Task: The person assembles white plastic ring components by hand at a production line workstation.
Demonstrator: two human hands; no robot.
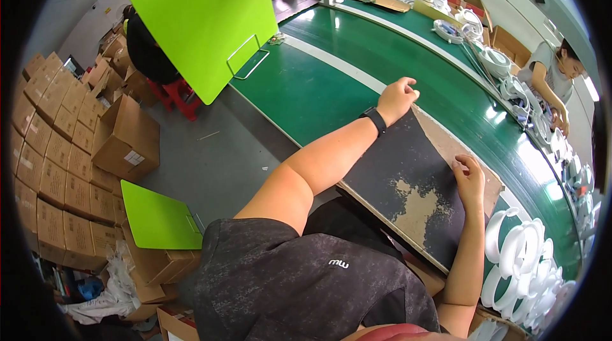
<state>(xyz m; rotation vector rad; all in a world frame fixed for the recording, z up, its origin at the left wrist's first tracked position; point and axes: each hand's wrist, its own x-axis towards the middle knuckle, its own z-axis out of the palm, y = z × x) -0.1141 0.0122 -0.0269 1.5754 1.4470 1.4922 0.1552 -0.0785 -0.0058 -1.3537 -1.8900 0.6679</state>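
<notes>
My left hand [398,100], with a black band on its wrist, hovers at the far corner of a worn black board [389,165]. Its fingers are loosely bent and apart, and I see nothing between them. The board lies in front of me, its dark surface peeled to a tan patch near the middle. Along its far edge runs a strip of bare brown board [446,139]. Over the right part of the board is my right hand [470,178], fingers loosely bent and slightly apart, with no object visible in it.
A green conveyor belt [357,47] passes beyond the board. White ring-shaped parts [519,258] are heaped at right. Green panels [204,15] stand at left, near stacked cartons [54,156]. Across the belt, a person [551,76] works beside more white parts; others are farther back.
</notes>
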